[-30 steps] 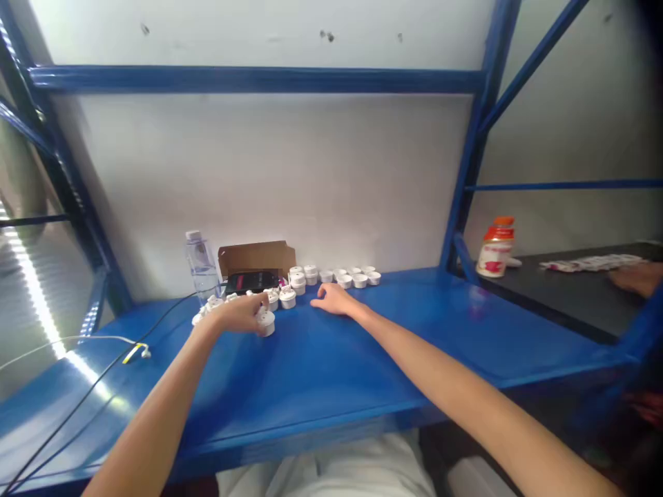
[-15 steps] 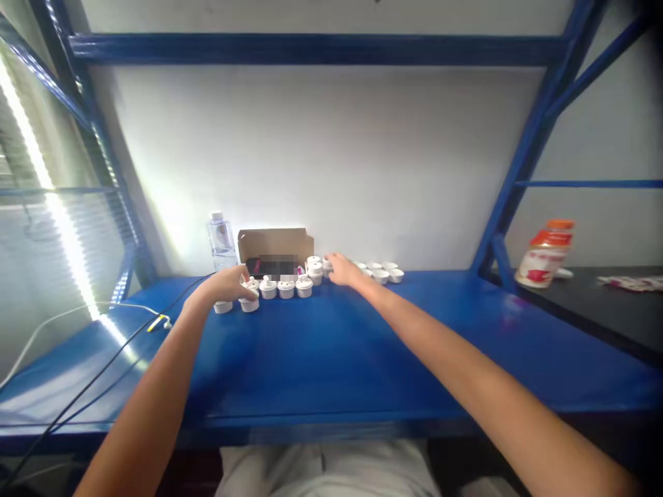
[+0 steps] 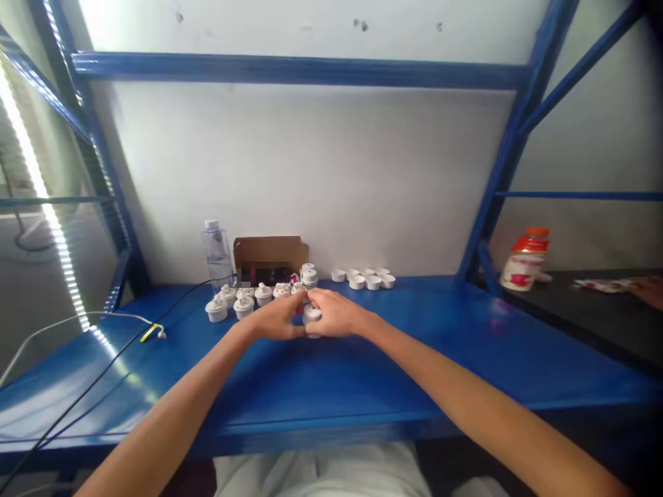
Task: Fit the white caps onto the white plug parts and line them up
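Observation:
My right hand (image 3: 336,314) is closed round a small white round container (image 3: 312,315) low over the blue table. From the other side, my left hand (image 3: 280,317) curls its thumb and fingers to the same container; the fingertips partly hide it. Behind and left of my left hand stand several white cups with knobbed tops, such as the front cup (image 3: 243,307) and the leftmost cup (image 3: 216,309). Just behind my hands is a short stack of white pieces (image 3: 309,275). Several plain white cups (image 3: 373,282) stand together to the right.
An opened cardboard box (image 3: 269,245) and a clear water bottle (image 3: 217,252) stand against the wall. Cables (image 3: 103,373) cross the table's left side. A red-and-white bottle (image 3: 525,261) stands on a dark surface at right, near another person's hand (image 3: 647,290).
My right hand has come from the stack toward me and left, bringing a white container. My left hand has left the knobbed cups and moved right to meet it.

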A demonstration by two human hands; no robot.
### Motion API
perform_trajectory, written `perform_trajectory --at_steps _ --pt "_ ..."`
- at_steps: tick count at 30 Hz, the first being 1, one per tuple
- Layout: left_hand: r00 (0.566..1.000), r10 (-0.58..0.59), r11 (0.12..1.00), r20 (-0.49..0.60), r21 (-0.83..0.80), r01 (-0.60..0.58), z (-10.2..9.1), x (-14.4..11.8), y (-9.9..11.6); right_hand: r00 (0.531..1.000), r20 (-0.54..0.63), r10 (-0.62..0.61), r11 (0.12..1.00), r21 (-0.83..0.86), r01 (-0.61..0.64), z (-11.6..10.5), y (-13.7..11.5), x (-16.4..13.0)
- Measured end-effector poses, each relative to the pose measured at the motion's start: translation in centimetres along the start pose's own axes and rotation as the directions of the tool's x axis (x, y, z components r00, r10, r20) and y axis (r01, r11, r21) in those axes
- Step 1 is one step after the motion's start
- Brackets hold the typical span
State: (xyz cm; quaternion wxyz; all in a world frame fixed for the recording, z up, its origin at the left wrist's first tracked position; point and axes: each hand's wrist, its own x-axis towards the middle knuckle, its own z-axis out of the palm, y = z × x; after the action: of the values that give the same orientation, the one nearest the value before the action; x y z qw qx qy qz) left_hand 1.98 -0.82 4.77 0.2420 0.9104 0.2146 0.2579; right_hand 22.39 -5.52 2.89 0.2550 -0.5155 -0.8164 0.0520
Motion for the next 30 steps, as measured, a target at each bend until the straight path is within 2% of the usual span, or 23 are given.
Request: perform_trajectory --at_steps 1,3,5,7,9,12,15,17,18,20,21,24,27,28,30 --pt "1.000 -0.009 1.000 0.010 -0.027 0.010 0.7 0.0 0.2 1.000 -0.013 -0.004 0.999 0.032 0.005 0.1 -0.3 0.1" --pt "0.999 -0.031 0.997 0.023 -0.068 0.032 1.4 0.0 0.3 0.997 -0.042 0.065 0.988 0.140 -0.059 0.6 -0.2 0.4" --pt "0.999 -0.053 0.994 0.009 -0.095 0.054 1.6 -0.1 0.2 0.977 -0.067 0.200 0.912 0.377 -0.161 1.1 0.5 0.9" --pt "0.996 -0.068 0.992 -0.048 -0.106 0.063 1.7 0.0 0.2 0.948 -0.056 0.313 0.724 0.660 -0.200 1.5 1.2 1.1" --pt "0.986 -0.074 0.994 -0.147 -0.088 0.062 1.7 0.1 0.5 0.935 -0.007 0.355 0.521 0.832 -0.192 1.6 1.6 1.2" --pt "0.963 -0.041 0.999 -0.267 -0.010 0.040 1.7 0.4 1.2 0.939 0.164 0.302 0.355 0.895 -0.271 1.5 1.7 1.1" --pt "0.971 0.021 0.999 -0.238 0.052 -0.009 1.7 0.5 2.0 0.904 0.352 0.242 0.228 0.885 -0.406 1.6 1.4 1.2" --pt "0.967 0.009 0.999 -0.253 0.054 0.005 1.7 0.6 2.4 0.893 0.374 0.252 0.145 0.897 -0.417 1.8 1.2 1.3" --pt "0.960 -0.017 0.999 -0.280 0.039 0.029 1.8 0.6 2.5 0.897 0.345 0.276 0.124 0.913 -0.389 1.9 1.1 1.4" --pt "0.932 -0.100 0.995 -0.349 -0.025 0.097 2.0 0.8 2.5 0.918 0.215 0.335 0.155 0.948 -0.278 2.1 0.9 1.5" --pt "0.916 -0.146 0.989 -0.373 -0.069 0.130 2.1 0.9 2.4 0.930 0.122 0.346 0.211 0.956 -0.204 2.0 0.9 1.5" --pt "0.884 -0.287 0.952 -0.369 -0.211 0.221 2.0 1.1 1.7 0.954 -0.179 0.241 0.483 0.874 0.042 1.6 0.7 1.3" --pt "0.870 -0.390 0.903 -0.303 -0.310 0.297 1.4 1.1 0.7 0.931 -0.365 0.002 0.778 0.585 0.229 0.8 0.7 0.8" --pt "0.867 -0.407 0.892 -0.287 -0.329 0.310 1.2 1.1 0.5 0.918 -0.390 -0.073 0.847 0.462 0.264 0.6 0.8 0.7" --pt "0.868 -0.419 0.880 -0.265 -0.352 0.318 1.0 1.0 0.3 0.900 -0.399 -0.175 0.921 0.256 0.293 0.3 0.8 0.5"
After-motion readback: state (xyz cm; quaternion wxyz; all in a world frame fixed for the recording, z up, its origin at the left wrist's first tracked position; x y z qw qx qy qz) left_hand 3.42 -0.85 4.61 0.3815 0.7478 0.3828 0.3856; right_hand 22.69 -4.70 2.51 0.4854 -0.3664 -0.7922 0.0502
